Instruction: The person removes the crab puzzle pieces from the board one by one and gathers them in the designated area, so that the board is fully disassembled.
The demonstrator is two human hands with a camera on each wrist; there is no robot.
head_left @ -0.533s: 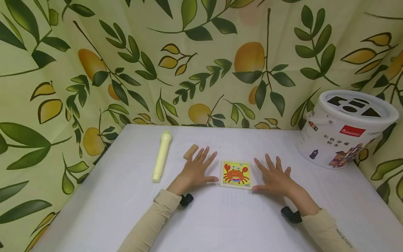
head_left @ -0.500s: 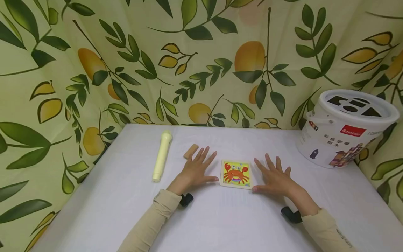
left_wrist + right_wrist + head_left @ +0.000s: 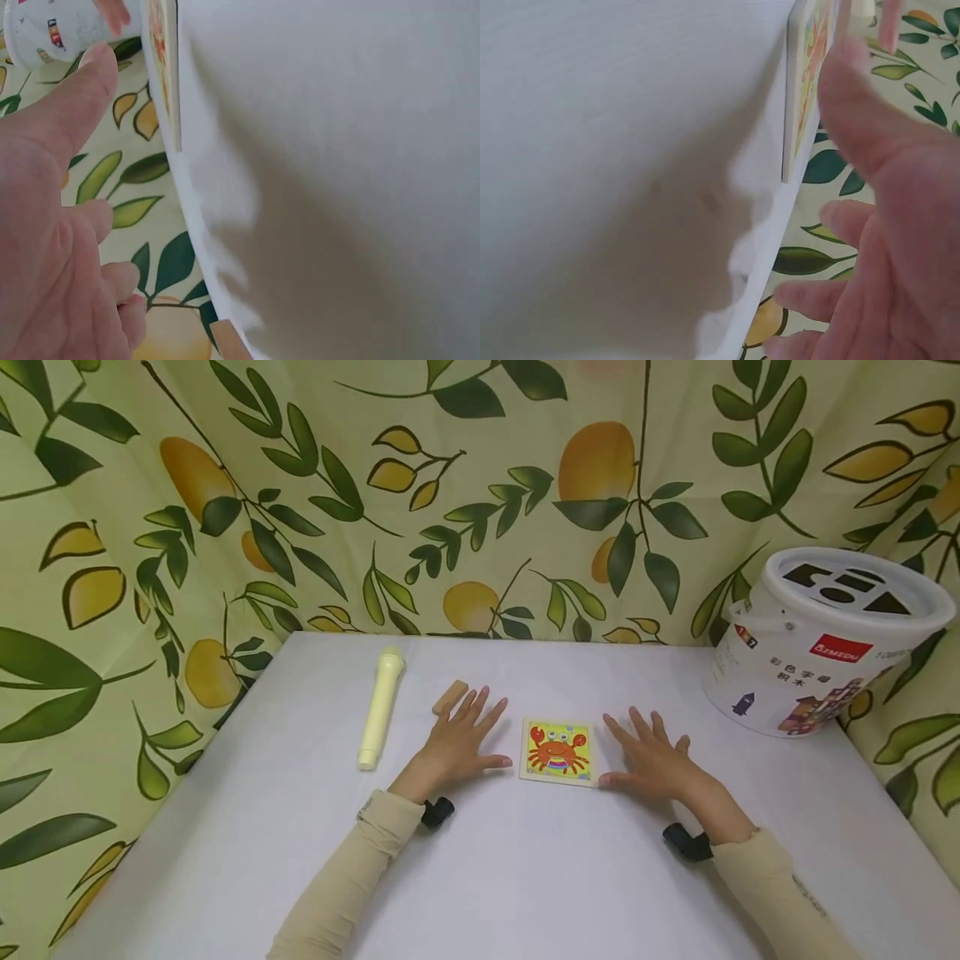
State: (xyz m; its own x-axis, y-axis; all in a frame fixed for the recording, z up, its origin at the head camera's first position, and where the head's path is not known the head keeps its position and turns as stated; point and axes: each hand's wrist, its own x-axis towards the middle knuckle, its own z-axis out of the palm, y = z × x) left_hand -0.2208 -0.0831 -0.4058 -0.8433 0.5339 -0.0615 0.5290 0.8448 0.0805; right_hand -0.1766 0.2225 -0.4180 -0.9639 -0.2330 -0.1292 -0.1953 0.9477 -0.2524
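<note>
Between my two hands a square crab puzzle with a pale wooden frame lies flat on the white table. To its left, my left hand has its fingers spread, and its thumb points at the puzzle with a small gap between. My right hand is spread on the other side, its thumb tip right at the puzzle's lower right corner. Both wrist views show bare palms, with shadows on the cloth below. A small wooden block sits just beyond the left fingertips, also peeking into the left wrist view at the bottom.
A pale yellow microphone-shaped toy lies left of the block. At the back right stands a white bucket whose lid has shaped holes. Behind the table hangs a curtain printed with leaves and fruit.
The head view has tipped slightly downward, so everything sits higher in the frame. Both hands keep their spread pose beside the puzzle, and the objects hold their places.
</note>
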